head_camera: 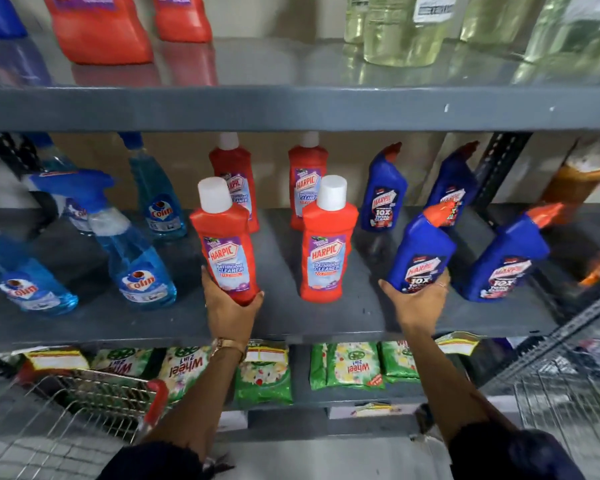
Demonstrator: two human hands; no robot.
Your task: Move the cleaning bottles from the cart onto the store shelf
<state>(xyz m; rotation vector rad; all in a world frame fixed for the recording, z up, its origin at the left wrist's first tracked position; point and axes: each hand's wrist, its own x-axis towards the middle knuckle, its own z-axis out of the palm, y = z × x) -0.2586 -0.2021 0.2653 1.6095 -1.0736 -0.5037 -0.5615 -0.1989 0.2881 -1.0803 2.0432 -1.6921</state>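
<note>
Left hand (230,308) clamped on red Harpic bottle (226,242), right hand (417,301) on blue Harpic bottle (420,251), both over shelf (291,322). Could clip standing red bottle (326,242) between them, toppling it.

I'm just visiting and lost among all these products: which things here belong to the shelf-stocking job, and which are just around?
In the job:
red Harpic bottle in left hand
blue Harpic bottle in right hand
middle shelf
cart

Just around:
Colin sprays
Wheel packets
</note>
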